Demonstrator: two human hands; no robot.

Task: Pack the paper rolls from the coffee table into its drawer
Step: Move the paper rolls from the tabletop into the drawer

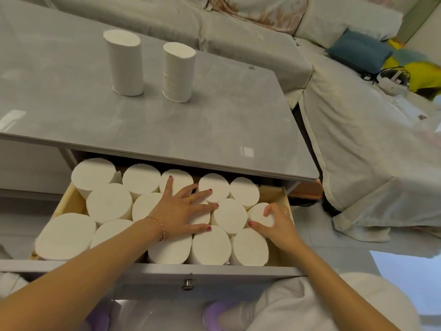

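Note:
Two white paper rolls stand upright on the grey coffee table (pixel 214 120): one roll (pixel 125 63) at the left, the other roll (pixel 177 72) just right of it. Below the tabletop the drawer (pixel 152 274) is pulled out and filled with several upright white rolls (pixel 108 203). My left hand (pixel 183 209) lies flat with fingers spread on the tops of the middle rolls. My right hand (pixel 276 223) grips a small roll (pixel 259 212) at the drawer's right side, thumb on its front and fingers curled over its top.
A sofa with a pale cover (pixel 358 144) runs behind and to the right of the table. On it lie a blue cushion (pixel 360 51) and a white headset (pixel 391 82). The drawer knob (pixel 187 283) faces me.

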